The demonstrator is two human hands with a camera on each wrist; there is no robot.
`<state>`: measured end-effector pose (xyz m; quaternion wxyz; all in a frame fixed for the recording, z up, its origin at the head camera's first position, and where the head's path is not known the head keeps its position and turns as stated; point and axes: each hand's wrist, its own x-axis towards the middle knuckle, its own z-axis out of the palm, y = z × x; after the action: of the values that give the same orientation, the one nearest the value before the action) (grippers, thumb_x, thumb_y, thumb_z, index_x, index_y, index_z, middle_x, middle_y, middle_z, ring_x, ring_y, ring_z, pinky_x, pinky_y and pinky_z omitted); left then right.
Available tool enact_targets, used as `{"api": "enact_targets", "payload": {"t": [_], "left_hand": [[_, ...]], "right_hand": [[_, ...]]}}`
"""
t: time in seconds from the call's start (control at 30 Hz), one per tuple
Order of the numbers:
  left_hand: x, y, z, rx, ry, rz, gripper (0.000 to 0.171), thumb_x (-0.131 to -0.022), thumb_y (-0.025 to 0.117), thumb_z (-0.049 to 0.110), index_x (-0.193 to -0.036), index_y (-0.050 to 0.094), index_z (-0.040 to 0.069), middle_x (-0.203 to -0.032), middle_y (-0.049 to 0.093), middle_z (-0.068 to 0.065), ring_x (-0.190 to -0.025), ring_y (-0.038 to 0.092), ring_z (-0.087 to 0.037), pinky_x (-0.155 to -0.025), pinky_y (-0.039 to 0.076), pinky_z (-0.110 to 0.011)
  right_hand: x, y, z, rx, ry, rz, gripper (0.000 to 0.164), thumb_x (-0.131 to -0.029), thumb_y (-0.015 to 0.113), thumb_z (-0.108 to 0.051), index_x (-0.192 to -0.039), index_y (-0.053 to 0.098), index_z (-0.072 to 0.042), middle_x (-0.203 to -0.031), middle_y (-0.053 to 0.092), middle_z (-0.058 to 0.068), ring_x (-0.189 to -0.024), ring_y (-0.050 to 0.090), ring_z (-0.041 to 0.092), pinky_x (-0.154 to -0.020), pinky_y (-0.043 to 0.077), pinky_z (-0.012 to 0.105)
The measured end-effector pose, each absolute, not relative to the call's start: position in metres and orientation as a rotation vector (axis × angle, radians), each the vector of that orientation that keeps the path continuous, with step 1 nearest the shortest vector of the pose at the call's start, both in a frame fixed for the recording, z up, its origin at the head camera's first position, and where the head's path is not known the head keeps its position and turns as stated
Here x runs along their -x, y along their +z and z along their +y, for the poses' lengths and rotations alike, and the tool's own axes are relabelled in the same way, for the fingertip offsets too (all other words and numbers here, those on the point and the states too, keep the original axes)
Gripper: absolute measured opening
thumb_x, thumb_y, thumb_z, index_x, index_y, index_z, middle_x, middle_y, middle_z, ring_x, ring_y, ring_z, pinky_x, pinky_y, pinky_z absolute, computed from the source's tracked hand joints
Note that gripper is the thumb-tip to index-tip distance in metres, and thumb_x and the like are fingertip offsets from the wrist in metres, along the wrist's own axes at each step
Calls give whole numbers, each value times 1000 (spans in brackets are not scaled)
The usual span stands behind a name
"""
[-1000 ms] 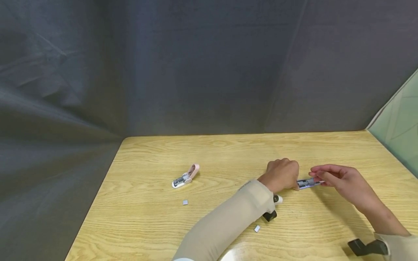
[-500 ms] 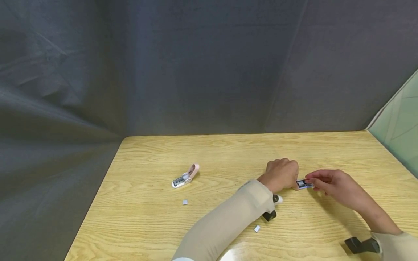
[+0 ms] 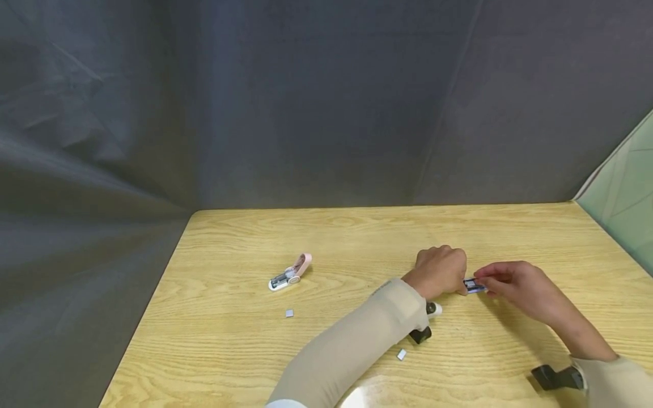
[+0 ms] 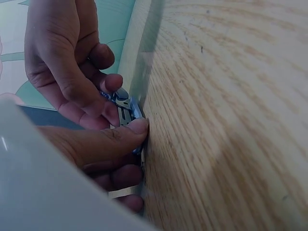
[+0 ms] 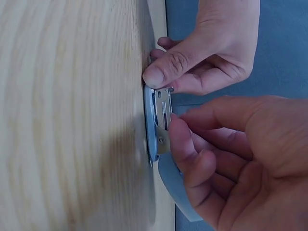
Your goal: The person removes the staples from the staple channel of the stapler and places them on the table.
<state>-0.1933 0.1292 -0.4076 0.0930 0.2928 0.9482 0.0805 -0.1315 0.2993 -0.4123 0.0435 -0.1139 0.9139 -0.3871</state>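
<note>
My left hand (image 3: 440, 272) pinches one end of a small blue mini stapler (image 5: 150, 125) near the tabletop, its thumb on top in the right wrist view. The stapler's cover (image 5: 179, 187) is swung away, baring the metal rail (image 5: 162, 106). At that rail, the curled thumb and finger of my right hand (image 3: 520, 286) meet and pinch; anything tiny between the tips is hidden. In the left wrist view both hands close around the stapler (image 4: 136, 108). Over to the left lies a white mini stapler (image 3: 283, 279), its pink cover (image 3: 303, 263) raised.
Two small grey blocks, seemingly staple strips, lie on the wooden table: one block (image 3: 289, 313) below the white stapler, another block (image 3: 401, 355) near the left forearm. Dark cloth (image 3: 326, 102) hangs along the back and left. Black wrist mounts (image 3: 556, 377) sit at the cuffs.
My right hand has shifted left along the blue stapler, toward the left hand, its fingertips now covering more of the rail. The left hand has stayed in place; the other items lie unmoved.
</note>
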Motion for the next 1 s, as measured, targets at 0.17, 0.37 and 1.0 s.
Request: {"api": "enact_targets", "payload": {"t": [0.17,0.37,1.0], "left_hand": [[194,-407,128,-870,237,2816,31,-79,89,46,-67,67,27,-65,57,15,-60,52,-4,-54,43,-27],[194,-408,128,-872,248,2818,31,-79,90,46,-67,67,27,-64,57,14,-60,51,-4,-54,42,-27],[194,-411,130,-889,303,2809,31,-80,90,42,-69,66,25,-64,57,13,-58,49,-4,-53,43,-25]], "right_hand": [[133,-412,295,334,-1095,2873,12,-96,69,2,-106,73,6,-92,75,9,-71,63,8,-59,52,26],[134,-411,291,252,-1051,2886,11,-93,71,0,-103,75,3,-87,74,5,-70,62,12,-59,50,26],[130,-419,291,137,-1124,2926,16,-96,73,-11,-105,74,2,-88,73,5,-68,59,13,-57,47,27]]}}
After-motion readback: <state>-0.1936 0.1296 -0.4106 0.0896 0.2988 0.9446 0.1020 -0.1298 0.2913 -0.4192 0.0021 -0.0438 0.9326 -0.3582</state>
